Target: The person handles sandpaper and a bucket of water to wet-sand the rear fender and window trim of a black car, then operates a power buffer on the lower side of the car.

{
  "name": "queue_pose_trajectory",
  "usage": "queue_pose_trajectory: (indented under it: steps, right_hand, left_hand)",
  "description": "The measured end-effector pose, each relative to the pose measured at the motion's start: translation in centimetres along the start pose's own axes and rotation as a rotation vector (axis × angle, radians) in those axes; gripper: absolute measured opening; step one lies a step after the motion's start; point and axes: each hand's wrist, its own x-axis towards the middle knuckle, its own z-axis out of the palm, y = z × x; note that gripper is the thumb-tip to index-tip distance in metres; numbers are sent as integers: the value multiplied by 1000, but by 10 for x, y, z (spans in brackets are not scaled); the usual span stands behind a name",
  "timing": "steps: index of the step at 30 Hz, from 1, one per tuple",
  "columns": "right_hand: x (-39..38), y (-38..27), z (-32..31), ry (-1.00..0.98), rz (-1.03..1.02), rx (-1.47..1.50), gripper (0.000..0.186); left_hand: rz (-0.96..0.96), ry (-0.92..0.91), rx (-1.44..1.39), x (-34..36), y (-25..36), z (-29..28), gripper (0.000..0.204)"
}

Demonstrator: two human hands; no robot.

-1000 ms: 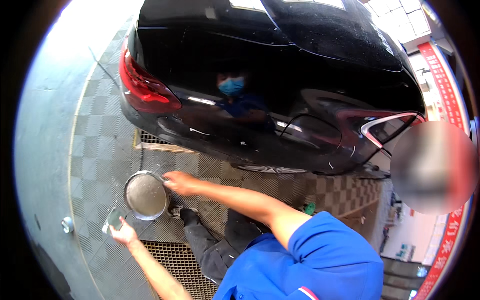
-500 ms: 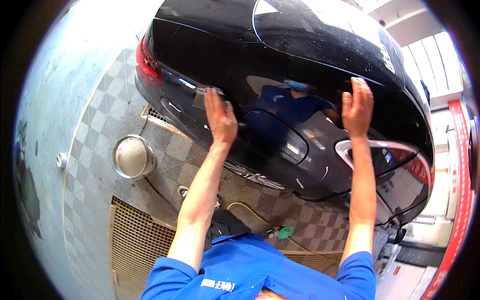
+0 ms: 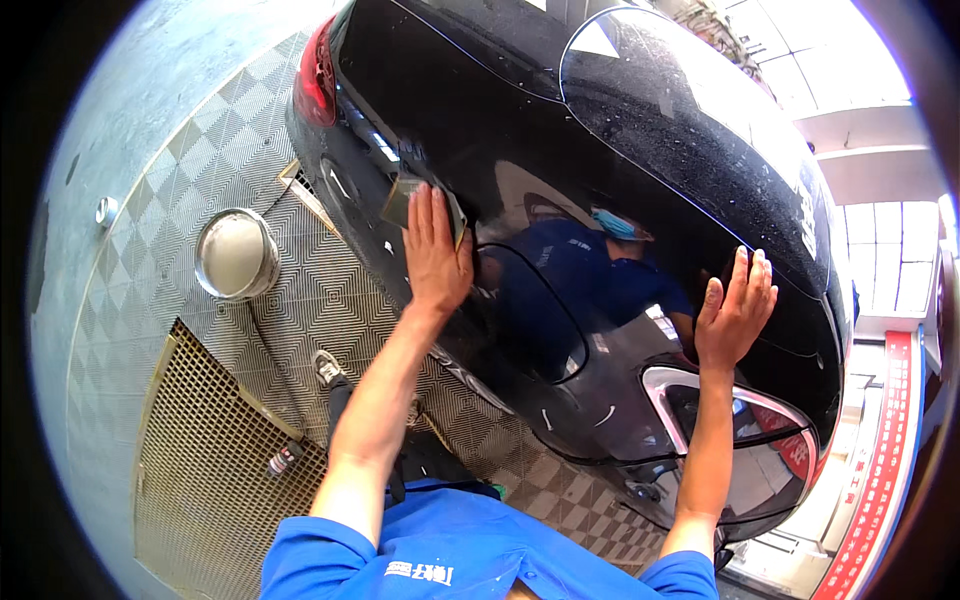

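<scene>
My left hand [image 3: 435, 262] is pressed flat over a thin olive-grey square pad [image 3: 398, 206] on the glossy black bodywork of a car [image 3: 470, 120], a little below and right of its red tail light [image 3: 316, 80]. The pad's edges show around my fingers, which lie close together. Further right, my right hand [image 3: 735, 312] rests open at the panel's upper edge, above a chrome-trimmed side window, its fingertips touching or nearly touching the paint. The bodywork mirrors a figure in blue with a face mask.
A round metal bucket [image 3: 235, 258] with cloudy liquid stands on the patterned tile floor at left. Below it are a metal drain grate [image 3: 215, 430], a small can [image 3: 285, 458] and my foot [image 3: 328, 368]. A red banner [image 3: 862, 470] runs along the far right.
My hands have risen from beside the bucket onto the bodywork, my left bringing the pad with it. The view has shifted, and my right hand has its fingertips at the panel's upper edge.
</scene>
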Motion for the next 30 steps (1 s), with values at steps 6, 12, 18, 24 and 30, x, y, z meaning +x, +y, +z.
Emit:
queue_pose_trajectory:
  steps: [6, 12, 18, 24, 30]
  right_hand:
    - [-3, -13, -4, -2, -28, 26, 56]
    - [-3, -6, -6, 41, -21, 63, 55]
    - [5, -10, -9, 95, 25, 83, 50]
    - [-47, -98, -42, 159, 43, 658, 49]
    - [-131, -303, -103, -421, 94, 1326, 85]
  left_hand:
    - [-150, 130, 97, 45, -7, -5, 70]
    - [-24, 64, 44, 32, -21, -10, 66]
    - [-535, -87, -730, 87, -13, -98, 50]
    - [-853, -291, -1312, -82, 29, -130, 50]
    - [-860, -739, -1195, -104, 28, -162, 58]
